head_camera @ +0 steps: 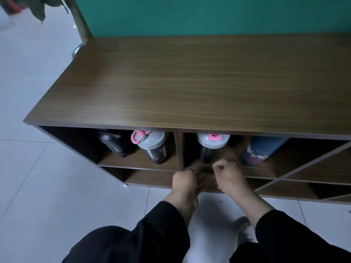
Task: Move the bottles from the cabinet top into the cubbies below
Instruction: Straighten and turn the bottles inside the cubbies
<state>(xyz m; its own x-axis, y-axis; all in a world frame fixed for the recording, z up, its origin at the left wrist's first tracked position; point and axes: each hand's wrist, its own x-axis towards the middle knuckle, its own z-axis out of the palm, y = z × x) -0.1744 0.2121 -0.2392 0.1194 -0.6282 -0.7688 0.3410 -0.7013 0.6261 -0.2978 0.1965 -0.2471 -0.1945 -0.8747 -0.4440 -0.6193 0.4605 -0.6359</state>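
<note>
The wooden cabinet top [190,82] carries no bottles. In the upper left cubby stand a black bottle [114,143] and a dark shaker with a grey lid and pink cap [153,147]. The cubby to its right holds a second grey-lidded shaker with a pink cap [210,147] and a blue patterned bottle [260,150]. My left hand [184,181] and my right hand [228,173] hang curled in front of the shelf edge, below the second shaker, holding nothing.
Lower cubbies [152,177] and diagonal dividers [303,164] lie under and right of the bottles. A green wall [209,14] backs the cabinet. White floor tiles [38,168] spread left and below. A plant [38,6] stands at the far left corner.
</note>
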